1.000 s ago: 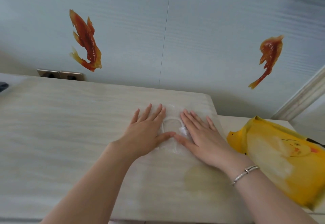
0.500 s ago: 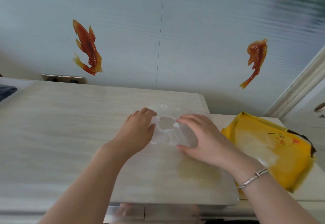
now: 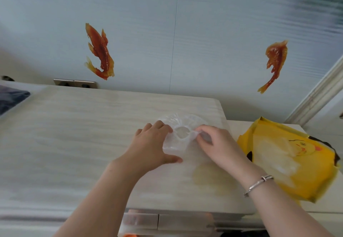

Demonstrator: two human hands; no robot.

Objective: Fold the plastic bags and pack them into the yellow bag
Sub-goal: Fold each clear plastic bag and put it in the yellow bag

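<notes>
Folding under way, packing not begun: left hand (image 3: 152, 143) and right hand (image 3: 216, 143) both pinch the crumpled clear plastic bag (image 3: 179, 139) on the pale wood-grain tabletop (image 3: 74, 134), the flat yellow duck-print bag (image 3: 289, 155) just beside it awaiting contents.

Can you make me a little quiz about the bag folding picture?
1. True or false: the clear plastic bag is already inside the yellow bag.
2. Which hand wears the silver bracelet? A) left hand B) right hand C) both
3. Fill in: there are ___ orange fish stickers on the wall, like this one and this one.

Key: 1 false, it lies on the table under both hands, and the yellow bag lies to its right. 2 B. 3 two.
</notes>
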